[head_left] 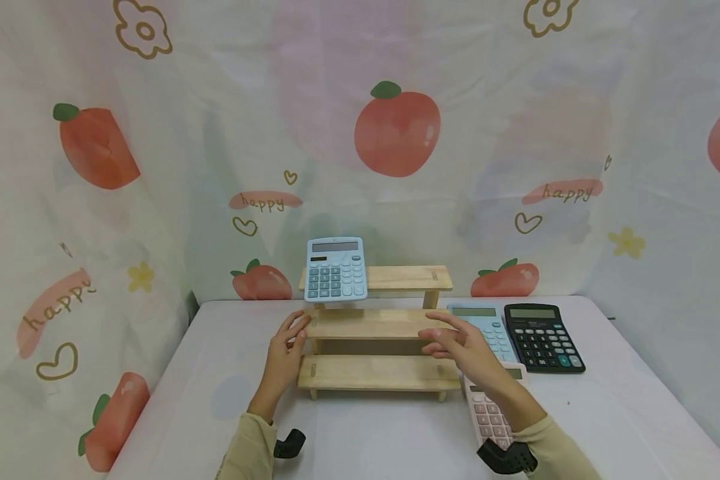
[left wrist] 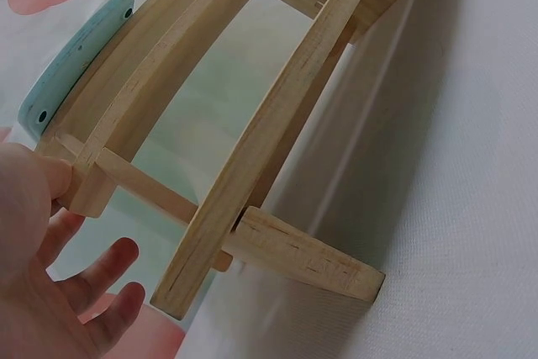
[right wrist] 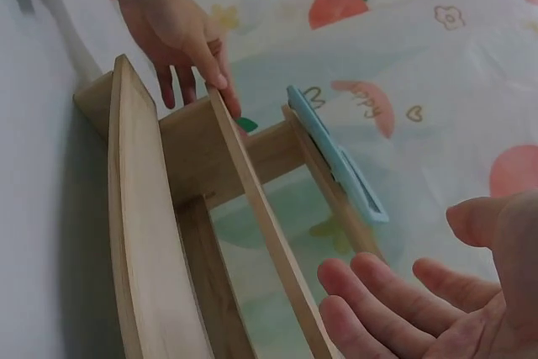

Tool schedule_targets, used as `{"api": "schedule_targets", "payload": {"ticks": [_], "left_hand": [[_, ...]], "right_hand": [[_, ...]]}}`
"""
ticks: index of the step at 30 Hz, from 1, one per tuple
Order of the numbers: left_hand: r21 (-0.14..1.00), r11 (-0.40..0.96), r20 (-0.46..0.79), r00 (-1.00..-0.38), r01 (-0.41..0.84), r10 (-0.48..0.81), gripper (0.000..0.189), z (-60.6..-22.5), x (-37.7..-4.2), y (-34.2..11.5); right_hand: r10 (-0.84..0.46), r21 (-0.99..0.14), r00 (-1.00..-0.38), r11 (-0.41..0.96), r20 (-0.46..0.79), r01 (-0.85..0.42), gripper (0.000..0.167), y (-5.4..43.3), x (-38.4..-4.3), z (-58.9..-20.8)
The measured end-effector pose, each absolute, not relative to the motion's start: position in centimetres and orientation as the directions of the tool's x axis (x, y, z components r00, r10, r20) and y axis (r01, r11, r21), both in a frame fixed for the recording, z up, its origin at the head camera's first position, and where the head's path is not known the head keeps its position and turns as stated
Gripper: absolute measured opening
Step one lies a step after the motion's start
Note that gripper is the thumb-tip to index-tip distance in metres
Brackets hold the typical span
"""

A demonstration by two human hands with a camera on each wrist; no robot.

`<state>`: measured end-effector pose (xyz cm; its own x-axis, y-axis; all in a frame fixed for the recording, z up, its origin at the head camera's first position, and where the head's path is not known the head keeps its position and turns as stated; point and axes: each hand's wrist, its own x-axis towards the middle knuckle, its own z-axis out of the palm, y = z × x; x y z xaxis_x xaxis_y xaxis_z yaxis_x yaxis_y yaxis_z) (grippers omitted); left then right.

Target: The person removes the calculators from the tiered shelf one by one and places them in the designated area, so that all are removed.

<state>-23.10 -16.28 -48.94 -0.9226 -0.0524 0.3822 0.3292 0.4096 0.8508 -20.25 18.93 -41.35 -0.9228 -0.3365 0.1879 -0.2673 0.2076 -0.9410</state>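
A three-tier wooden display stand [head_left: 369, 324] stands on the table, with a light blue calculator [head_left: 336, 290] leaning upright at the left of its top tier. My left hand [head_left: 285, 357] pinches the left end of the middle tier between thumb and index finger; in the left wrist view its other fingers [left wrist: 105, 279] hang free below. By the right end of that tier is my right hand [head_left: 471, 350], its fingers [right wrist: 378, 292] loosely bent and holding nothing. A pale pink calculator [head_left: 491, 419] lies partly hidden under the right forearm.
Right of the stand, another light blue calculator [head_left: 495, 333] lies beside a black calculator [head_left: 543, 337]. A second pink edge with a display [head_left: 514, 373] shows behind the right wrist. Behind the white table [head_left: 174, 413] hangs a fruit-printed cloth [head_left: 396, 213].
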Motion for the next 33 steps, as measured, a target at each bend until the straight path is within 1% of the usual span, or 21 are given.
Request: {"api": "schedule_targets", "payload": {"ticks": [3, 8, 14, 19, 26, 33], "left_hand": [[0.849, 0.408, 0.386, -0.921, 0.334, -0.049, 0.036, -49.0, -23.1, -16.3], [0.842, 0.409, 0.404, -0.914, 0.352, -0.045, 0.036, -49.0, -23.3, -16.4], [0.841, 0.418, 0.396, -0.917, 0.343, -0.045, 0.035, -49.0, -23.2, -16.5], [0.850, 0.411, 0.380, -0.924, 0.329, -0.046, 0.035, -48.9, -23.1, -16.5], [0.848, 0.405, 0.391, -0.920, 0.342, -0.041, 0.036, -49.0, -23.1, -16.4], [0.858, 0.383, 0.388, -0.920, 0.341, -0.049, 0.035, -49.1, -23.0, -16.3]], "right_hand": [[-0.345, -0.943, -0.920, 0.203, 0.184, -0.265, 0.047, 18.0, -20.5, -41.0], [-0.354, -0.951, -0.924, 0.210, 0.143, -0.228, 0.047, 16.6, -21.1, -40.5], [-0.386, -0.956, -0.911, 0.184, 0.145, -0.230, 0.047, 14.9, -22.0, -40.2], [-0.392, -0.966, -0.912, 0.162, 0.123, -0.200, 0.048, 13.5, -22.4, -39.8], [-0.406, -0.964, -0.907, 0.177, 0.110, -0.196, 0.051, 11.7, -23.3, -39.3], [-0.401, -0.972, -0.914, 0.180, 0.068, -0.151, 0.055, 10.2, -23.9, -39.1]]}}
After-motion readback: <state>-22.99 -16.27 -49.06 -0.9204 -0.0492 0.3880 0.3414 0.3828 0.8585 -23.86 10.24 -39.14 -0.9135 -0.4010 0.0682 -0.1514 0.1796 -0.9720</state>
